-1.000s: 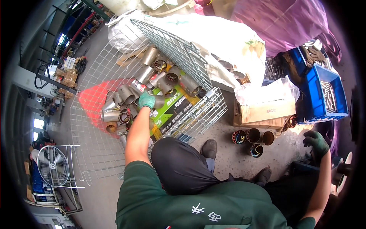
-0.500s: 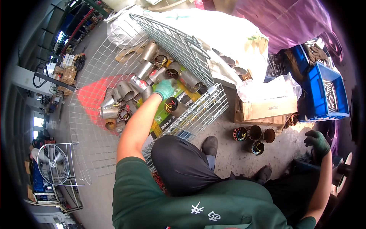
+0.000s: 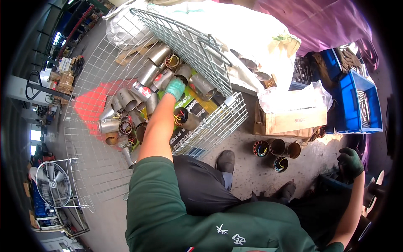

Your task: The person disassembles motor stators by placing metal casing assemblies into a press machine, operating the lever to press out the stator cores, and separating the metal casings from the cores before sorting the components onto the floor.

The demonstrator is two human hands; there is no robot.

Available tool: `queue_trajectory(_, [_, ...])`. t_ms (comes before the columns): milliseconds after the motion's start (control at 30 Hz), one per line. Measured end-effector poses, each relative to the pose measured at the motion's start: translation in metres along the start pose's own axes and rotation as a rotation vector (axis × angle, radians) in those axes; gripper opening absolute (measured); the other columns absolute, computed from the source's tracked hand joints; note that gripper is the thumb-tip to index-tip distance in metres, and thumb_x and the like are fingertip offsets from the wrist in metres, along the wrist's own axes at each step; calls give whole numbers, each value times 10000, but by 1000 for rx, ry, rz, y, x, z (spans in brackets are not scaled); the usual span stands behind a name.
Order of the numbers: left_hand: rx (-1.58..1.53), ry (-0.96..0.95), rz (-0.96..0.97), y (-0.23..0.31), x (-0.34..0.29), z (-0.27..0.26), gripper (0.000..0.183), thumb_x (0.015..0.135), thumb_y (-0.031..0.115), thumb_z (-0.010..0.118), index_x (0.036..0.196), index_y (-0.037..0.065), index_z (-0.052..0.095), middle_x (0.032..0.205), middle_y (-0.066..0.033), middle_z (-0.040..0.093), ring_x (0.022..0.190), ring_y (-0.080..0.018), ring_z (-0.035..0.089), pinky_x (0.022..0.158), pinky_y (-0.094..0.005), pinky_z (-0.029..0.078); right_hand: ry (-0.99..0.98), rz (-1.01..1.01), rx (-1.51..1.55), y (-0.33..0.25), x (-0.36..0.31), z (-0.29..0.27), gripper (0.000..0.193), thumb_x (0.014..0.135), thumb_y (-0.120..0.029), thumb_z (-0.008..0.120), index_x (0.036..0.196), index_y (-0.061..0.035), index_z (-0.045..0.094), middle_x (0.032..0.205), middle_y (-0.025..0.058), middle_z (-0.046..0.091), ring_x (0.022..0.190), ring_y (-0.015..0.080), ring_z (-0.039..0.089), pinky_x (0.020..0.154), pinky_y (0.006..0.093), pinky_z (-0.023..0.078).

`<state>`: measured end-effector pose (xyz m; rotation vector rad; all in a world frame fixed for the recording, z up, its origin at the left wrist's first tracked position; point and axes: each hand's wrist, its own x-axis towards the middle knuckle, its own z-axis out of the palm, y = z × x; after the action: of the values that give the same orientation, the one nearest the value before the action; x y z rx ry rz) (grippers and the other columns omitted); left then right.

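Observation:
My left hand (image 3: 175,89), in a light green glove, reaches into a wire cage (image 3: 226,126). It is at the open end of a metal cylinder (image 3: 183,72); the fingertips are hidden there, so their grip does not show. Several similar silver cylinders lie tumbled around it. One motor housing with coloured wires (image 3: 184,118) lies nearer to me, below the wrist, on printed green and yellow sheeting (image 3: 196,105). Off to the right my right hand (image 3: 351,162), in a dark green glove, hangs with fingers curled in and nothing visible in them.
Several open cylinders, some with wound coils (image 3: 261,148), stand on the floor before a cardboard box (image 3: 296,122) topped with clear plastic. Blue crates (image 3: 364,105) holding metal rods are at the far right. A white sack (image 3: 252,38) lies behind the cage; a fan (image 3: 53,184) stands left.
My left hand has moved slightly farther in, up to the cylinder's open end. The right hand has shifted a little, its fingers curled. The whole view has shifted slightly.

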<state>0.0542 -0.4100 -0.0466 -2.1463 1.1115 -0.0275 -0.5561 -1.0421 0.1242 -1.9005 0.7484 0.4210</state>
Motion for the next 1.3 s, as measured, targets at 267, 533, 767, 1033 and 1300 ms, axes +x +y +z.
queue_trajectory(267, [-155, 22, -75, -6, -22, -11, 198, 859, 214, 704, 1024, 136, 780, 1056, -117, 776, 1054, -278, 728, 917, -454, 532, -53, -163, -138, -8, 1, -2, 373, 901, -157, 636, 1198, 68, 661, 869, 127, 733, 748, 220, 710, 700, 315, 553])
queue_trajectory(533, [-493, -21, -147, -19, -91, -50, 349, 793, 21, 650, 1117, 108, 746, 1090, -176, 755, 1087, -382, 711, 941, -474, 550, -7, 27, 35, -25, -8, 10, 412, 883, -185, 635, 1208, 66, 669, 879, 124, 740, 751, 217, 713, 704, 326, 550])
queue_trajectory(767, [-397, -68, -122, -21, -133, -25, 404, 829, 114, 689, 1229, 142, 738, 1216, -140, 745, 1136, -345, 707, 991, -455, 547, -8, 29, 96, -29, -9, 14, 405, 884, -184, 635, 1209, 54, 673, 876, 103, 736, 765, 202, 701, 724, 316, 540])
queue_trajectory(1033, [-821, -513, -257, -4, -125, -94, 996, 757, 436, 818, 1595, 86, 411, 1416, -240, 640, 1275, -374, 646, 1042, -447, 532, -32, -74, 92, -25, -14, 12, 396, 905, -193, 646, 1212, 55, 672, 907, 101, 738, 797, 193, 697, 767, 314, 538])
queue_trajectory(1300, [-902, -370, -425, 27, -111, -46, 1197, 642, 368, 920, 1599, -42, 330, 1465, -303, 572, 1324, -396, 607, 1116, -403, 502, -36, -97, 71, -7, -16, 5, 384, 927, -195, 645, 1214, 60, 668, 917, 112, 744, 789, 197, 720, 736, 308, 555])
